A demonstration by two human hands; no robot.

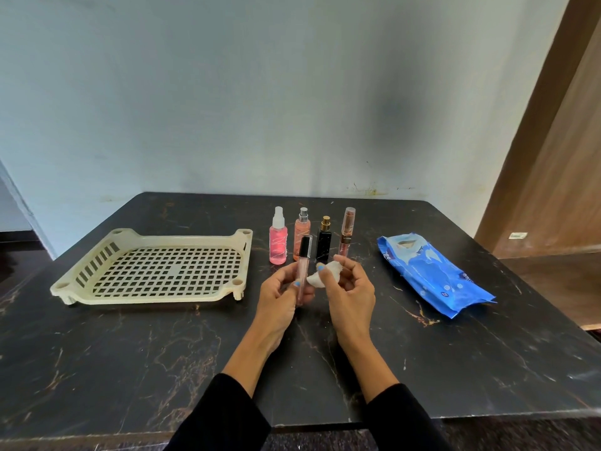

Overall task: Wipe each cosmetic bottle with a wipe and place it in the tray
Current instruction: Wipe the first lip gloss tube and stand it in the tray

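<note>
My left hand grips a slim clear tube with a black cap, held upright above the table. Beside it, my right hand pinches a crumpled white wipe, which touches the tube's side. Behind my hands stand a pink spray bottle, an orange spray bottle, a black bottle with a gold top and a slim rose-coloured tube. The cream perforated tray lies to the left with nothing in it.
A blue pack of wipes lies on the right side of the dark marble table. A pale wall runs behind the table, and a wooden panel stands at the right.
</note>
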